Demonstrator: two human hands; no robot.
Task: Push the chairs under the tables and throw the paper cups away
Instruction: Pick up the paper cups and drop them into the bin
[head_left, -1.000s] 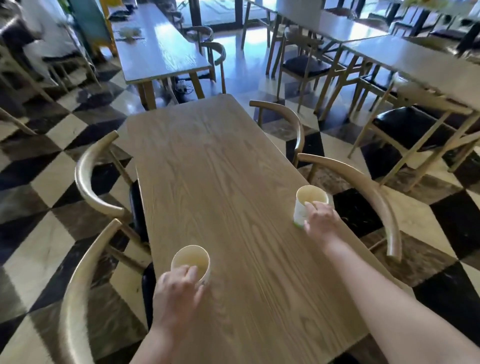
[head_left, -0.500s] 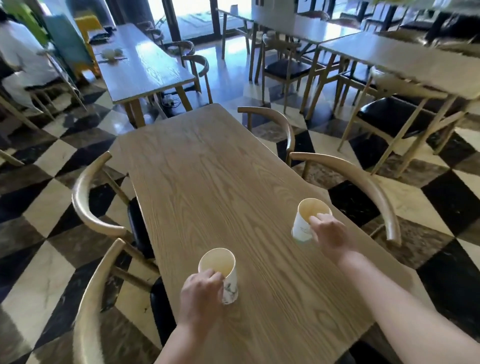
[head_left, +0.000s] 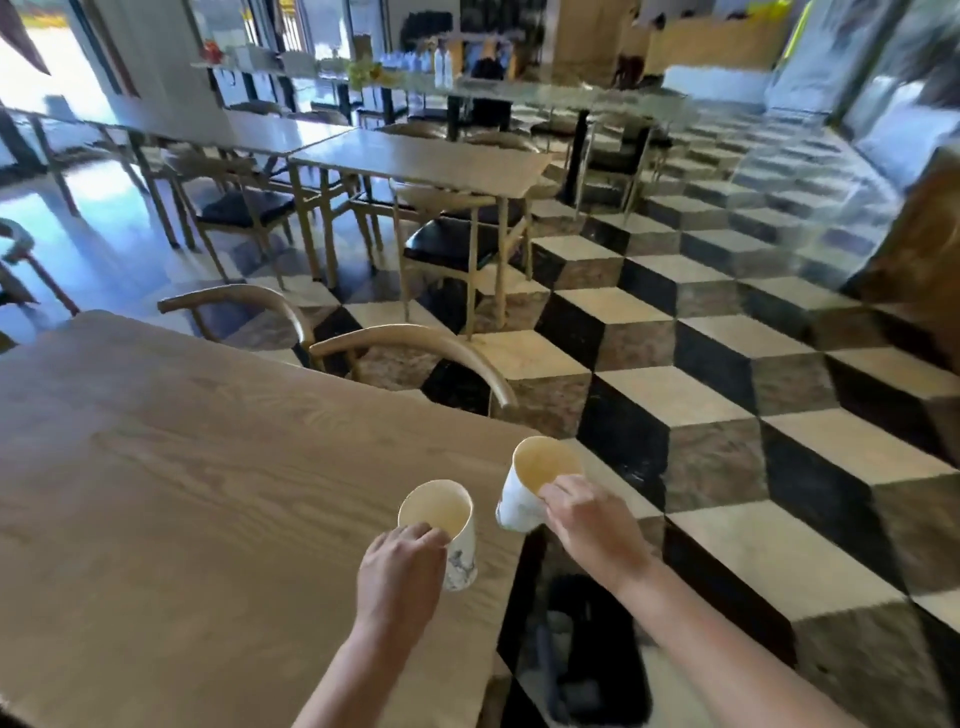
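My left hand (head_left: 400, 574) grips a white paper cup (head_left: 441, 514) with a printed pattern, held upright just above the near right corner of the wooden table (head_left: 171, 493). My right hand (head_left: 592, 525) holds a second paper cup (head_left: 530, 483), tilted to the left, past the table's right edge. Both cups look empty inside. Two wooden chairs with curved backs (head_left: 415, 345) (head_left: 239, 301) stand tucked against the table's right side.
A dark bin or bag (head_left: 587, 649) sits on the floor below my right arm. More tables (head_left: 426, 158) and black-seated chairs (head_left: 457, 244) stand ahead. The checkered floor (head_left: 727, 364) stretches to the right. A counter with bottles (head_left: 441, 73) lies at the back.
Both cups have come off the table and moved toward its near right corner, close together. My view has swung to the right, toward the open floor.
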